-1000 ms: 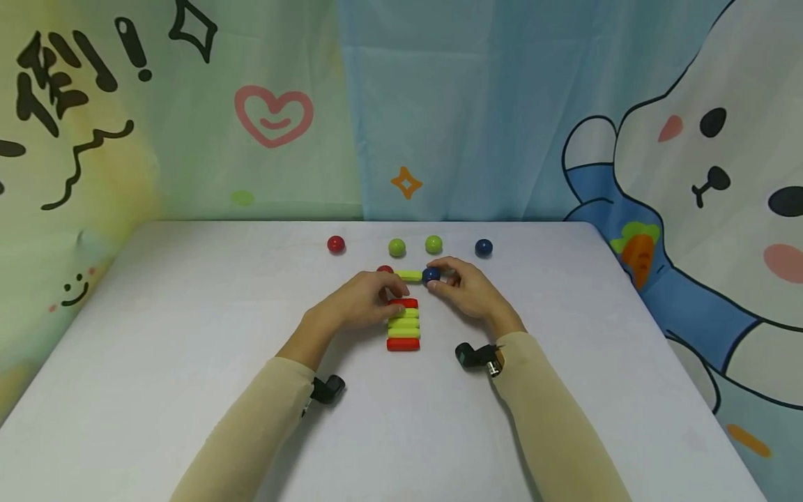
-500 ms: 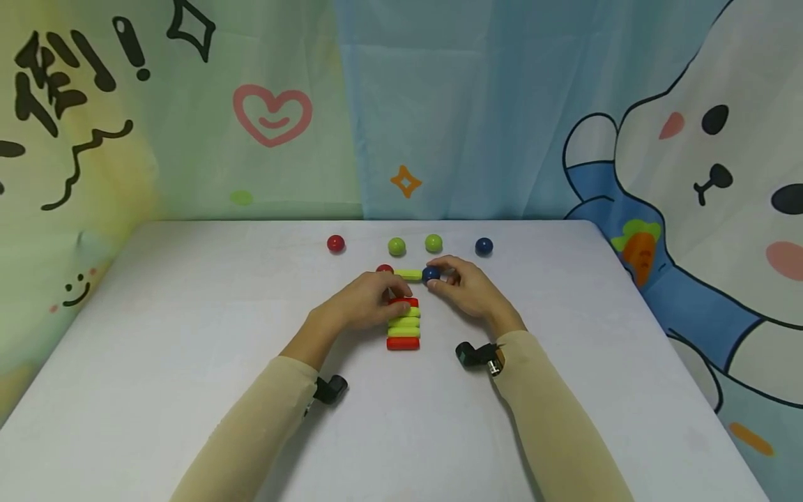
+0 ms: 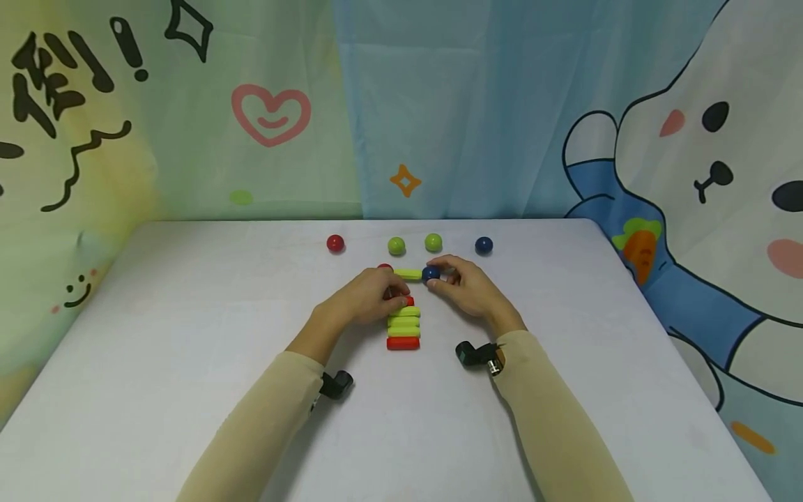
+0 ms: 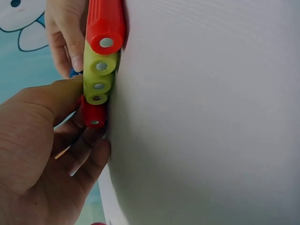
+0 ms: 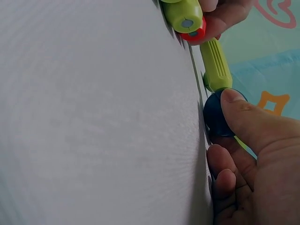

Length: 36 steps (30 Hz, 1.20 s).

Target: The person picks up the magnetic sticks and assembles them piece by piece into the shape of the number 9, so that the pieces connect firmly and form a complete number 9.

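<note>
My right hand (image 3: 467, 289) pinches a dark blue ball (image 3: 431, 274) between thumb and fingers. That ball joins the right end of a yellow-green magnetic rod (image 3: 409, 275); a red ball (image 3: 385, 266) at the rod's left end is mostly hidden behind my left hand (image 3: 369, 295). With thumb and fingers, the left hand pinches the far red magnetic rod (image 4: 93, 115). This rod lies at the far end of a row, beyond several yellow-green rods (image 3: 404, 322) and a near red rod (image 3: 403, 344). Silvery ends show on the rods in the left wrist view.
Along the back of the white table (image 3: 188, 335) lie a loose red ball (image 3: 335, 243), two green balls (image 3: 396, 246) and a blue ball (image 3: 484, 245). A printed curtain (image 3: 439, 104) hangs behind the table's far edge.
My left hand has shifted slightly right and away from me, its thumb moving onto the far red rod and covering more of it. The right hand stays on the blue ball.
</note>
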Tool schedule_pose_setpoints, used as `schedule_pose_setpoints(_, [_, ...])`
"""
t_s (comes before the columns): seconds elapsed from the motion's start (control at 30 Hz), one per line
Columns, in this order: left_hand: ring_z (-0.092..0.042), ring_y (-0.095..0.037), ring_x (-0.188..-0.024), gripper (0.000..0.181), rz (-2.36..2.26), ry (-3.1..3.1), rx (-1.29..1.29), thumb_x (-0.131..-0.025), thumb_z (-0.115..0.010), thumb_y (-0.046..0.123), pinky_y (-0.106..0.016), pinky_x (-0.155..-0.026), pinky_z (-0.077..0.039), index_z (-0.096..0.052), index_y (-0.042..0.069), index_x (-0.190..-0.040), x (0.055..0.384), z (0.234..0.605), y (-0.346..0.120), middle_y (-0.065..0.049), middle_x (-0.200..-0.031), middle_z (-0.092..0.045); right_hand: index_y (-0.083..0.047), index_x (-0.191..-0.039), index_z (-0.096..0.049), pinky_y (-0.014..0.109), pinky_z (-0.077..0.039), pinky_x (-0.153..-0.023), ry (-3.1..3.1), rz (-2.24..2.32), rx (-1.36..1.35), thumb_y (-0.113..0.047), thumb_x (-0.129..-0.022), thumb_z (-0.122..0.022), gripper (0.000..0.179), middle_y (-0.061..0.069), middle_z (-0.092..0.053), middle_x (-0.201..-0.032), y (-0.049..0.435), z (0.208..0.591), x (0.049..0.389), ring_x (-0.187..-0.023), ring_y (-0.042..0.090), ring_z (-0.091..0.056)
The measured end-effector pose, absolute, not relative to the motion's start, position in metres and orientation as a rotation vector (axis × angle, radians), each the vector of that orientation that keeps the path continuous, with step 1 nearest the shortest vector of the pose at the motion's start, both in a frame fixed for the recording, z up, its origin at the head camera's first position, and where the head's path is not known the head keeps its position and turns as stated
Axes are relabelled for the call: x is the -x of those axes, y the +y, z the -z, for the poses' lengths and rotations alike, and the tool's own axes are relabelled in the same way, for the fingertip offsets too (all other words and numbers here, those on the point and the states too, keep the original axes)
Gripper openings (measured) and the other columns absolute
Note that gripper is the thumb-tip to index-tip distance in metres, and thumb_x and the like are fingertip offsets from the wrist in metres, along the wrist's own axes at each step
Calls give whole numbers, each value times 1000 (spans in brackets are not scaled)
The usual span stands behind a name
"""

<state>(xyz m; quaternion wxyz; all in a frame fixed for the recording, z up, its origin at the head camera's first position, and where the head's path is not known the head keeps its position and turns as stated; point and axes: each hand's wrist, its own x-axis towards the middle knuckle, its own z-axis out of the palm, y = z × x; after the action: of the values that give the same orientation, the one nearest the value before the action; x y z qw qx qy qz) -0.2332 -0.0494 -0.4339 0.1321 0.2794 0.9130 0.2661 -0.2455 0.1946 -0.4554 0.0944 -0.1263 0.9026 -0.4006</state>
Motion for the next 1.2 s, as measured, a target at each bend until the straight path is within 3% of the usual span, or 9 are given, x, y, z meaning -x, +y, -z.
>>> schedule_pose_setpoints(0.17, [-59,-14,-88,22,-775,2646,-812,-100,-69,23,-27,-82,-51,-76,13,-117,232,432,-49,3,-101,-70,-23,-138,-61,37,-44,-79,2685,1196,388,-33,-100,-68,40,6,-61,-113,196,455,245,-92,24,-53])
schedule_pose_setpoints(0.37, [-61,-16,-96,23,-777,2643,-792,-100,-68,22,-31,-92,-53,-73,13,-120,231,432,-48,1,-108,-71,-24,-139,-61,36,-44,-78,2686,1184,354,-34,-99,-69,42,7,-60,-112,196,457,245,-92,24,-53])
schedule_pose_setpoints(0.6, [-62,-16,-95,23,-937,2664,-786,-101,-66,23,-33,-89,-53,-70,12,-121,230,429,-53,0,-106,-69,-23,-139,-60,37,-43,-78,2674,1202,373,-33,-101,-67,39,6,-60,-110,195,457,245,-90,24,-53])
schedule_pose_setpoints(0.83, [-64,-15,-99,20,-1062,2638,-757,-104,-62,26,-35,-95,-53,-68,18,-121,230,427,-59,3,-110,-71,-23,-140,-60,36,-43,-78,2691,1181,362,-35,-101,-66,41,6,-61,-113,194,458,245,-92,23,-53])
schedule_pose_setpoints(1.07, [-63,-17,-89,29,-1106,2650,-702,-103,-63,28,-32,-81,-55,-63,16,-129,229,429,-67,1,-103,-70,-23,-139,-60,37,-43,-78,2686,1181,372,-35,-101,-66,40,6,-61,-113,192,457,245,-92,25,-53])
schedule_pose_setpoints(1.2, [-64,-16,-89,31,-1107,2650,-705,-102,-64,29,-31,-80,-54,-63,16,-130,229,430,-70,0,-104,-71,-24,-138,-60,37,-44,-79,2695,1174,364,-35,-101,-66,39,5,-61,-114,192,457,245,-93,24,-53])
